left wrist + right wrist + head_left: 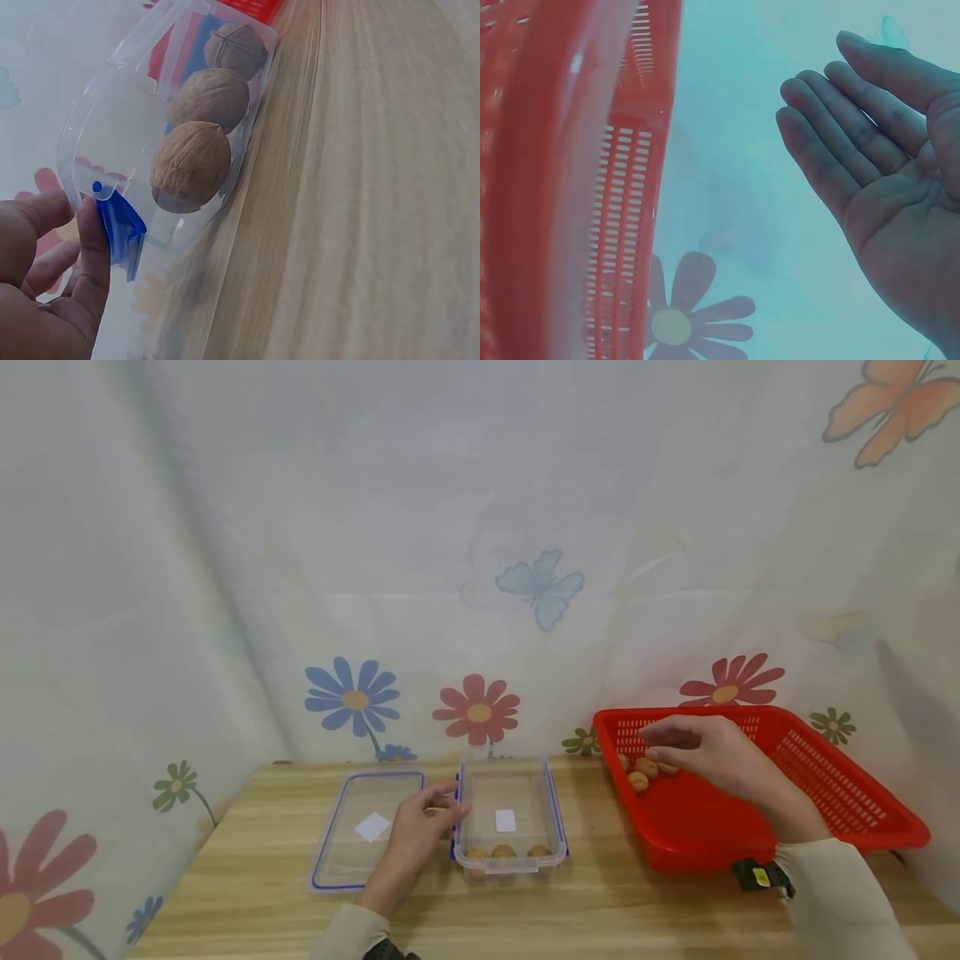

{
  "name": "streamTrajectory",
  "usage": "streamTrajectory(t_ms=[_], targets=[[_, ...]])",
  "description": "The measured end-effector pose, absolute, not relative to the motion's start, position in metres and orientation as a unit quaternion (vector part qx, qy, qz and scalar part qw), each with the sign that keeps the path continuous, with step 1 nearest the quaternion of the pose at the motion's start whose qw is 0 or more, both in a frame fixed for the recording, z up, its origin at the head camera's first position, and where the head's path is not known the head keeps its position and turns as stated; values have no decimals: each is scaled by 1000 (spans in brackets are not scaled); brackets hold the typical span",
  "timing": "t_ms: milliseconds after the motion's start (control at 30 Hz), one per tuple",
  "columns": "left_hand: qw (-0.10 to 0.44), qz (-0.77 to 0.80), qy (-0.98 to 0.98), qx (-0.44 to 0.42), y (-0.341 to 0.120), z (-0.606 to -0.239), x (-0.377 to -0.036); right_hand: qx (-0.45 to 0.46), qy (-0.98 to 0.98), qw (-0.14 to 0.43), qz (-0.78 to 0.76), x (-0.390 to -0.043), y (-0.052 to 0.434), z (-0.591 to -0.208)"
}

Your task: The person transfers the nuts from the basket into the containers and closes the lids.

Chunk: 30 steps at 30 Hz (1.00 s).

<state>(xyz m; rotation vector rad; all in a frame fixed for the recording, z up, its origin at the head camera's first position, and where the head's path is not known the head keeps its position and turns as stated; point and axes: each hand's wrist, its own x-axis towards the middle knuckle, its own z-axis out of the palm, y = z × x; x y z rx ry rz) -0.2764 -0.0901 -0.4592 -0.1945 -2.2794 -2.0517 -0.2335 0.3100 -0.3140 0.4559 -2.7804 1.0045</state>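
Two walnut groups, split left/right across the worktop (pixel 592 839). Left group: three walnuts (pixel 503 852) in a row along the near end of the clear container (pixel 486 802). Container sits mid-worktop, long axis front to back, top uncovered. Clear lid (pixel 371 802) lies flat just left of it, toward the worktop's left edge.

Right group: small walnut cluster (pixel 646 767) in the red basket (pixel 690 858), by its left wall toward the far corner. Basket fills the worktop's right side, bare wood between it and the container.

Relation that matters: cluster is just left of and below the right hand (pixel 705 756), near its fingertips. Right hand is clearly the nearer one; the other is well apart, at the container's left wall.

Left hand (pixel 420 827): fingers bent, thumb gap narrow, pinching the container's left side by the blue clip (pixel 124 232). Can't tell how firmly.

Right hand: over the basket's left half, fingers extended together, thumb apart, palm bare. Holds nothing. Height above the cluster unclear.
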Motion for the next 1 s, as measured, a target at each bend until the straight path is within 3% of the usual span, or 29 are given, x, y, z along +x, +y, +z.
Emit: streamTrajectory(t_ms=[1000], targets=[[34,-664,-745,-50,-90,-459,-274,147,-935,47,320,-272,332,-326]])
